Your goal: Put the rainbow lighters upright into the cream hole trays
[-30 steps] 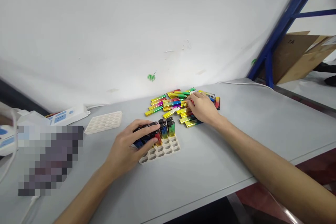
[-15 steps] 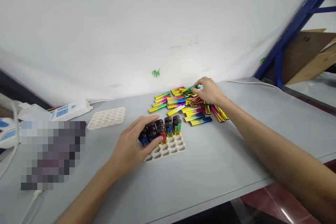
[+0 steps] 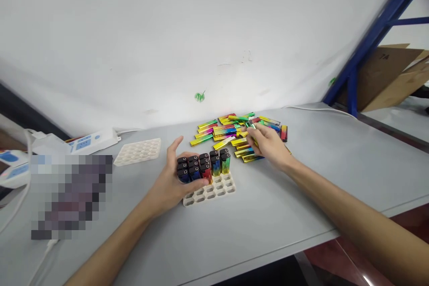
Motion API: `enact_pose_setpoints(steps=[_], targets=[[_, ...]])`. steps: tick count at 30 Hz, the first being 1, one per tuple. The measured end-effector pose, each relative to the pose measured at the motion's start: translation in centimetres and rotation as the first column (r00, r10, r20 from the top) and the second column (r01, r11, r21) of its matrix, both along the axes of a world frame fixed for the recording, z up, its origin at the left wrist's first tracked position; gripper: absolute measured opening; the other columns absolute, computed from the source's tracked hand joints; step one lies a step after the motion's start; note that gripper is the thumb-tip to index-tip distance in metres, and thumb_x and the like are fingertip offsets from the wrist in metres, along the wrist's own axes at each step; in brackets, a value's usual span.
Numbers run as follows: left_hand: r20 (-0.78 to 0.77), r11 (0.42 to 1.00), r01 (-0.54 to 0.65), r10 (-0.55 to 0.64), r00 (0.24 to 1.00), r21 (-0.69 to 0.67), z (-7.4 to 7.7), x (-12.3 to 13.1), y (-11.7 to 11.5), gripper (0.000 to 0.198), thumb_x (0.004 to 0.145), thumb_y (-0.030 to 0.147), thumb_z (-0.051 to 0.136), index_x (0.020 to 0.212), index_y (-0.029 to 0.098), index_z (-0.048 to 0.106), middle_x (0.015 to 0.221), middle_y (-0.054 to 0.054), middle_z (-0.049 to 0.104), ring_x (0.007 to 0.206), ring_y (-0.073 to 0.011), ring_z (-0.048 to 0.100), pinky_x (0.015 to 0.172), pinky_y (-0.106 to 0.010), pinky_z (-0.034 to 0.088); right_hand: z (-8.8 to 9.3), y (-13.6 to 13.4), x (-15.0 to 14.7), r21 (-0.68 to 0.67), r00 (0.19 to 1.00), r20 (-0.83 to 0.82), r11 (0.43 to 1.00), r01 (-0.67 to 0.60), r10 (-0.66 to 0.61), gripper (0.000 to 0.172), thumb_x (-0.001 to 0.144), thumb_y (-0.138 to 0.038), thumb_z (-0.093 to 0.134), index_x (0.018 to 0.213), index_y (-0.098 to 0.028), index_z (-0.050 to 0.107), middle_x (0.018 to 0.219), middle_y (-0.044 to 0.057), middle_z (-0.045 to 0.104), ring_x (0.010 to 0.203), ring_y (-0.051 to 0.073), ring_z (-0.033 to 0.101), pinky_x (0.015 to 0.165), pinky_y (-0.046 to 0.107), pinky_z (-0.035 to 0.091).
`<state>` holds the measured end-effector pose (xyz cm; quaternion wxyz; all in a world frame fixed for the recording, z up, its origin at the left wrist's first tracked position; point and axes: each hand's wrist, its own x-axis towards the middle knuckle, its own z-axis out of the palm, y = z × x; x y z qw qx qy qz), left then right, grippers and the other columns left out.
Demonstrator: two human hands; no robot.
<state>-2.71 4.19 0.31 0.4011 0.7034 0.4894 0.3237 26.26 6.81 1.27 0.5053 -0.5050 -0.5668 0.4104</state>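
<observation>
Several black-topped lighters (image 3: 216,164) in blue, red and green stand upright in rows in the rear part of a white tray (image 3: 210,194) with oval holes. My left hand (image 3: 172,183) cups their left side, its thumb across the front against a red lighter (image 3: 206,173) and its index finger raised; other fingers are partly hidden behind them. Closed in a pinch, my right hand (image 3: 270,145) holds a shiny green lighter (image 3: 250,125), mostly covered by the fingers. Under and around it lies a loose pile of shiny gold, green, red and blue lighters (image 3: 225,131).
A second white holed tray (image 3: 137,152) lies to the left near the wall. Farther left are a white power strip (image 3: 90,139), cables and a blurred-out object (image 3: 72,196). A blue metal frame (image 3: 351,85) and cardboard boxes (image 3: 389,76) stand on the right.
My right hand has drawn back from the far side of the pile toward me, holding a green lighter. My left index finger has lifted off the lighter tops.
</observation>
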Motion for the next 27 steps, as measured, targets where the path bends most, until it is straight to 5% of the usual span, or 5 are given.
enact_pose_setpoints(steps=[3,7,11,19,27], targets=[[-0.102,0.999,0.004,-0.009,0.995,-0.045,0.6,0.1,-0.1,0.097,0.075,0.054,0.083,0.154,0.04,0.028,0.121,-0.003,0.068,0.099,-0.0236,0.073,0.092,-0.04,0.058,0.1,-0.8,-1.0,-0.064,0.996,-0.017,0.994,-0.085,0.084,0.024,0.096,-0.047,0.055,0.092,-0.024,0.051,0.057,-0.009,0.047,0.041,0.009,0.035,0.041,0.023,0.028],[-0.18,1.0,-0.004,0.003,0.984,-0.003,1.0,0.3,0.0,0.081,0.075,0.057,0.081,0.145,0.037,0.045,0.109,0.0,0.075,0.092,-0.0239,0.074,0.078,-0.036,0.06,0.0,-1.1,-1.5,-0.172,0.973,-0.188,0.971,-0.166,0.133,0.035,0.098,-0.055,0.05,0.087,-0.023,0.058,0.054,-0.01,0.029,0.043,0.008,0.02,0.041,0.023,0.019],[-0.223,0.999,-0.018,0.026,0.975,0.039,0.9,0.3,0.1,0.076,0.075,0.055,0.08,0.141,0.035,0.048,0.112,0.001,0.077,0.093,-0.0243,0.074,0.077,-0.034,0.059,-0.4,-1.0,-1.5,-0.226,0.963,-0.255,0.964,-0.143,0.084,0.064,0.095,-0.071,0.044,0.055,-0.021,0.044,0.047,-0.008,0.02,0.042,0.007,0.015,0.043,0.025,0.014],[-0.284,0.995,-0.03,0.056,0.957,0.094,1.0,0.4,0.0,0.07,0.076,0.053,0.079,0.137,0.033,0.052,0.112,0.001,0.078,0.092,-0.0237,0.074,0.077,-0.033,0.058,0.0,-0.8,-1.6,-0.274,0.95,-0.312,0.958,-0.086,-0.004,0.056,0.098,-0.048,0.038,0.048,-0.023,0.032,0.043,-0.007,0.019,0.039,0.008,0.01,0.041,0.027,0.009],[-0.278,0.995,-0.01,0.039,0.96,0.103,1.0,0.3,0.0,0.071,0.078,0.054,0.077,0.139,0.032,0.05,0.107,0.0,0.079,0.086,-0.0228,0.074,0.074,-0.034,0.059,-0.2,-1.0,-1.9,-0.301,0.951,-0.31,0.95,-0.081,-0.017,0.059,0.098,-0.057,0.042,0.05,-0.023,0.034,0.045,-0.007,0.02,0.04,0.007,0.012,0.041,0.026,0.01]])
